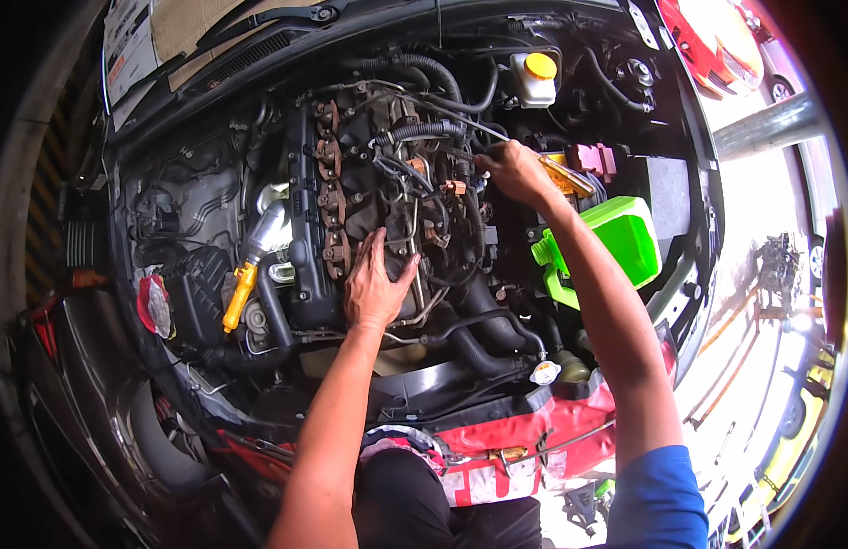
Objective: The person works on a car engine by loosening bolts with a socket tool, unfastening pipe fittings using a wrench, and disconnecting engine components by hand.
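Observation:
Both my arms reach over an open car engine bay. My left hand (378, 288) rests palm down on the engine (364, 210), fingers spread, beside a row of rusty brown brackets (333, 197). My right hand (515, 172) is farther back and to the right, its fingers curled closed near hoses and wiring. A thin metal rod (465, 117) runs up to that hand from the left; I cannot tell whether the fingers grip it. A corrugated black hose (415, 132) lies to its left.
A yellow-handled work light (242, 291) lies left of the engine. To the right are a cut-open green plastic jug (596, 220) and a yellow-capped white reservoir (535, 87). A red cover (570, 416) drapes the front edge. Cardboard (191, 27) lies at the back left.

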Motion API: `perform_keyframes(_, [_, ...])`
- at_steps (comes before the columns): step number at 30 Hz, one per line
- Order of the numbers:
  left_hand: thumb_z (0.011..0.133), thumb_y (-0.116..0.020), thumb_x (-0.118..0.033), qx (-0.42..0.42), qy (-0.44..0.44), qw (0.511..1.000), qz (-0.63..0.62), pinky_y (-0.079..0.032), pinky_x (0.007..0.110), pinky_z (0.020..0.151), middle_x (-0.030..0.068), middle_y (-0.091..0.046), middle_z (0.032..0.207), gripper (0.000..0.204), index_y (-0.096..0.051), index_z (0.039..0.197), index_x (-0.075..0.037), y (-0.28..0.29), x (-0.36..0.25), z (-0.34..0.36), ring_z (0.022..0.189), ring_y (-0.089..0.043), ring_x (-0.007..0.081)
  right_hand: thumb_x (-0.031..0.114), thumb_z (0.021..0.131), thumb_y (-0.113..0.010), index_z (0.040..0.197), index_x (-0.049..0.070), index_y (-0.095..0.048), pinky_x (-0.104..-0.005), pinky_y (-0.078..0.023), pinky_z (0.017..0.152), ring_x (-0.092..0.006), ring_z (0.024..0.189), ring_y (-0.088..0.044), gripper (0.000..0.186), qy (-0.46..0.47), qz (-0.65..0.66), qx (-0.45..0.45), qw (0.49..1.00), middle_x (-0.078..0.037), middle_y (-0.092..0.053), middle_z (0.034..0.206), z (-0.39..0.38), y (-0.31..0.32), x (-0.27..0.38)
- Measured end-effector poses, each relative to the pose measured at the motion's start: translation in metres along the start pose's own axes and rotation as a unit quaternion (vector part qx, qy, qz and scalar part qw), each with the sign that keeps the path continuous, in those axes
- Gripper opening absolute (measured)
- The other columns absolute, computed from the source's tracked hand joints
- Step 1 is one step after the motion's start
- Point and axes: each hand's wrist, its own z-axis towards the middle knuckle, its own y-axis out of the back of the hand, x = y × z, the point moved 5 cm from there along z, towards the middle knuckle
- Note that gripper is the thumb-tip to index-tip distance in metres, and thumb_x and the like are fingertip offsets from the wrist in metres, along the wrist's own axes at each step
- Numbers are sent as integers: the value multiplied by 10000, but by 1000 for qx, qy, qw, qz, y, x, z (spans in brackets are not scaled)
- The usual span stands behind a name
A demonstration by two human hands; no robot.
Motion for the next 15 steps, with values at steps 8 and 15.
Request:
perform_keyframes(8, [952, -760, -504, -29, -27, 999, -11, -496, 470, 1134, 238, -612, 1476, 754, -530, 1511, -54, 2, 3, -1, 1354, -599, 410, 381, 991, -722, 990, -62, -761, -517, -578, 845, -454, 897, -746, 445, 28, 57, -15, 998, -303, -736, 882, 16, -7, 19])
perform_keyframes(15, [956, -745, -522, -13, -23, 999, -24, -439, 458, 1216, 217, -599, 1507, 779, -522, 1508, -20, -1, 6, 0, 1416, -560, 377, 397, 966, -745, 976, -51, -765, -505, -579, 823, -424, 844, -756, 448, 6, 34, 1, 999, -280, -737, 844, 26, -6, 16])
